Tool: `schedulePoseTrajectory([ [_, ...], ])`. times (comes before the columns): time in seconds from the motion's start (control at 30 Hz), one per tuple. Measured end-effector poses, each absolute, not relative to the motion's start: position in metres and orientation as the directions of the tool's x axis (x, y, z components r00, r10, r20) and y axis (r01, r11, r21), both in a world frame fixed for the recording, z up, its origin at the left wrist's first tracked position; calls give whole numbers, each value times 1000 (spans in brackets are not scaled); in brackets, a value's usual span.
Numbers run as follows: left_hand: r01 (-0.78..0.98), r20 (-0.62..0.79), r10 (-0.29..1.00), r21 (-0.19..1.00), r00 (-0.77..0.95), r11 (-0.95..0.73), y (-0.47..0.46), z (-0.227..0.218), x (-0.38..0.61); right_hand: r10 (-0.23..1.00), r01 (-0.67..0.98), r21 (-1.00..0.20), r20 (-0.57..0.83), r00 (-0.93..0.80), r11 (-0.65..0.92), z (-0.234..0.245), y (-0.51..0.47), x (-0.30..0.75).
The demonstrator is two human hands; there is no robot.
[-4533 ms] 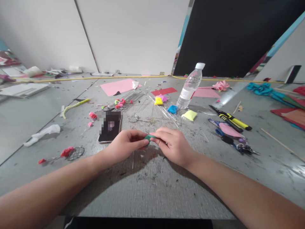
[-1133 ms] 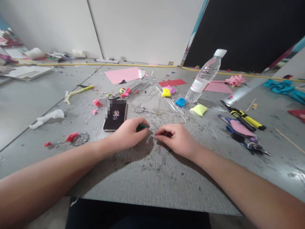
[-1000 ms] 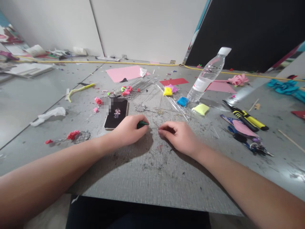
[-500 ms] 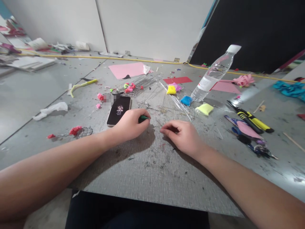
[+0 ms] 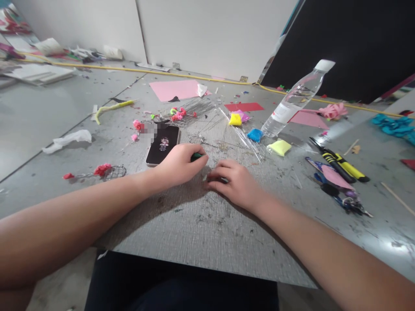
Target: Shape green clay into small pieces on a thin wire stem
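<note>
Since half a second ago, the right hand (image 5: 235, 183) has come in closer to the left hand (image 5: 183, 162), its fingers spreading a little, while the phone, the bottle and the packets keep their places among one another. At the far left of the grey table (image 5: 194, 242), a crumpled white tissue (image 5: 73, 138) lies behind a wire piece with red flowers (image 5: 103, 169). Farther back is a bent yellow-green strip (image 5: 112, 109). Next comes the phone (image 5: 164, 144), screen up, just beyond the left wrist. Past it, pink and red flowers (image 5: 179, 114) lie by thin wires, with a pink sheet (image 5: 171, 90) farther off.

The left hand is closed around a small green piece (image 5: 196, 156), which shows between thumb and curled fingers, above the table's near part. To its right, and just beside it, the right hand is low over the table, fingers bent and thumb apart from them; whether anything small sits inside, I cannot tell.

Beyond the right hand lie a yellow packet (image 5: 235, 119), then a blue packet (image 5: 255, 135) just beside the foot of a clear bottle (image 5: 293, 103), and a pale yellow packet (image 5: 279, 147). Farther right are yellow-and-black pliers (image 5: 345, 166), with keys (image 5: 358, 207) nearer the person, and lastly turquoise material (image 5: 392, 128).
</note>
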State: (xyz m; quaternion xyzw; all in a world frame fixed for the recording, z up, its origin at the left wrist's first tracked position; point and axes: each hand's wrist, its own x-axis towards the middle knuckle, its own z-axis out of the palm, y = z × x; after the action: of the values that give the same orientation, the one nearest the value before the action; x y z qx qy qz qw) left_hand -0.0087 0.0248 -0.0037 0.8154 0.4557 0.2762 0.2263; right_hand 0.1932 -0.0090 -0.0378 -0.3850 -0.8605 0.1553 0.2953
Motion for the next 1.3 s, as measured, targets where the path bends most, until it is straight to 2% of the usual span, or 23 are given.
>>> schedulePoseTrajectory([
  [0.13,613,247,862,619,442,-491,25,-4,-9,767,552,-535,400,-502,640,-37,-5,201],
  [0.4,607,236,864,630,444,-484,24,-3,-7,844,638,-553,377,-383,536,-39,1,197],
  [0.6,594,236,874,656,424,-465,24,-3,-6,869,698,-517,298,-396,496,-36,3,190],
  [0.83,575,230,863,664,450,-478,22,-4,-7,836,669,-512,225,-501,539,-33,-3,196],
  [1.0,572,214,862,672,458,-471,22,-4,-6,851,669,-532,250,-462,519,-34,-2,195],
  [1.2,471,209,870,772,446,-427,19,-3,-7,857,654,-557,275,-436,512,-34,0,197],
  [1.3,482,181,868,770,462,-417,18,-3,-8,857,633,-579,302,-418,513,-35,0,201],
])
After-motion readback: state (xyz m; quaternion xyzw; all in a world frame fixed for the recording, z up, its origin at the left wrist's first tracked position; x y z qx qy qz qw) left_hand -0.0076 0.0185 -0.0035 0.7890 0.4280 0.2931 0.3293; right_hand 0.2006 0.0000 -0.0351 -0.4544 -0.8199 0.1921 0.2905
